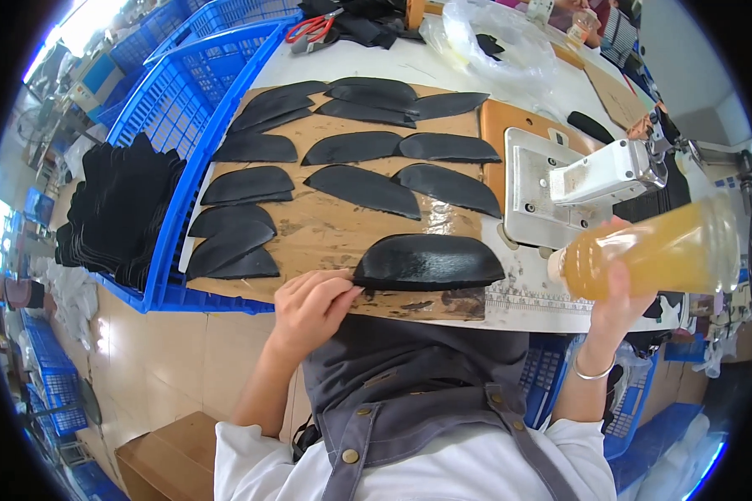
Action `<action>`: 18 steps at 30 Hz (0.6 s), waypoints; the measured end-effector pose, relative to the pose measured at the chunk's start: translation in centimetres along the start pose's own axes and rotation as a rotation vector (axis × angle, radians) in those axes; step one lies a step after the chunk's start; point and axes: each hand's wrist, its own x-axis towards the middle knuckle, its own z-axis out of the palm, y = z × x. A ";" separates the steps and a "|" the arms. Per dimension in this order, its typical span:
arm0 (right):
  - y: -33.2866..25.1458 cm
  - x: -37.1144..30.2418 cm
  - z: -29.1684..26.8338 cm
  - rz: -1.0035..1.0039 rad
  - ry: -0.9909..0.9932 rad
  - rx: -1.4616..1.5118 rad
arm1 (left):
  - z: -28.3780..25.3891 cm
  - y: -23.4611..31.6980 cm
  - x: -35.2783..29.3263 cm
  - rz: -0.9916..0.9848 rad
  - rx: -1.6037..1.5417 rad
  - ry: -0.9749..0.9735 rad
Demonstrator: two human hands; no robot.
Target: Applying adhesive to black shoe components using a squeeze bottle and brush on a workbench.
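My left hand [316,309] pinches the left tip of a black half-moon piece [430,260] near the front edge of the work board. A wet-looking shine covers the top of that piece. In my right hand [614,296] is a clear plastic bottle [656,255] with yellowish liquid in it. The bottle lies almost level, its narrow neck pointing left toward the piece and apart from it. Rows of similar black half-moon pieces [361,190] are spread over the brown board [326,242], some overlapping.
A white sewing machine [597,177] stands at the right of the table. A blue plastic crate [251,50] borders the left side, with stacked black pieces [121,209] beside it. Red-handled scissors [313,29] and a clear plastic bag [510,50] lie at the back.
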 end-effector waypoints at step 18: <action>0.5 -3.8 1.2 0.404 -0.090 0.765 | 4.8 6.2 11.0 0.256 0.099 -0.728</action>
